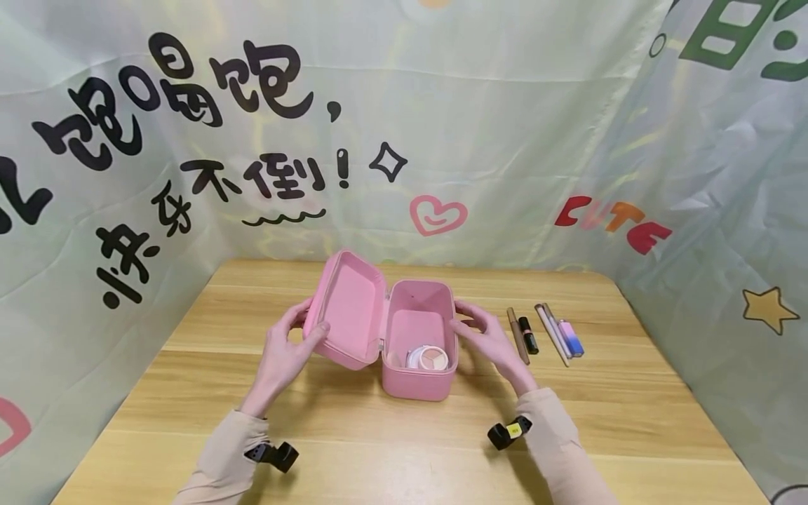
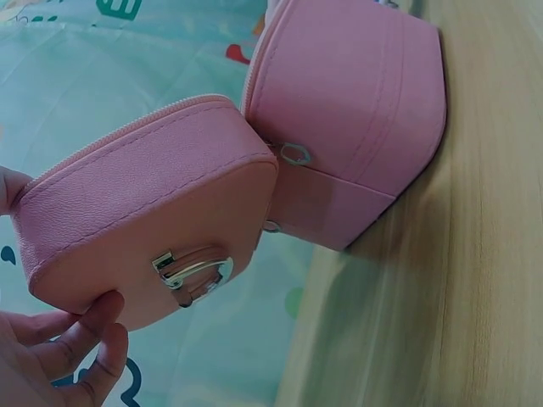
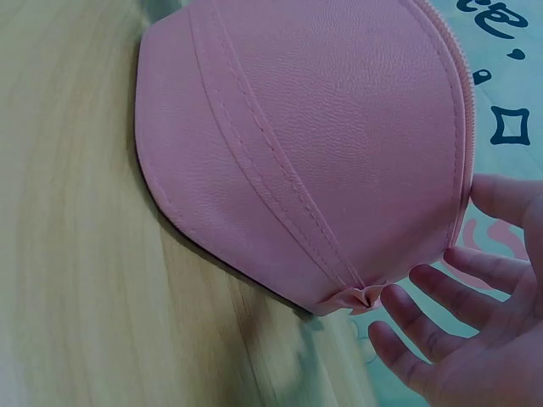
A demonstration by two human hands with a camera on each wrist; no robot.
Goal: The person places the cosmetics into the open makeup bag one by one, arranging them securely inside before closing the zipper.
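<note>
A pink zippered cosmetic case (image 1: 416,385) stands on the table with its lid (image 1: 350,305) swung out to the left. My left hand (image 1: 284,358) grips the lid's outer edge, thumb at the rim and fingers against the outer face. In the left wrist view that face bears a metal-buckled handle (image 2: 199,275). My right hand (image 1: 492,340) touches the right side of the case, with the thumb at the zipper rim and fingers loosely extended by the back corner. Inside, near the front wall, lies a round makeup palette (image 1: 433,358) with a sectioned top.
Right of the case on the wooden table (image 1: 353,456) lie a brown tube (image 1: 517,337), a black lipstick tube (image 1: 528,335), slim pencils (image 1: 553,335) and a pink-blue item (image 1: 571,339). A printed curtain (image 1: 505,140) hangs behind and along both sides.
</note>
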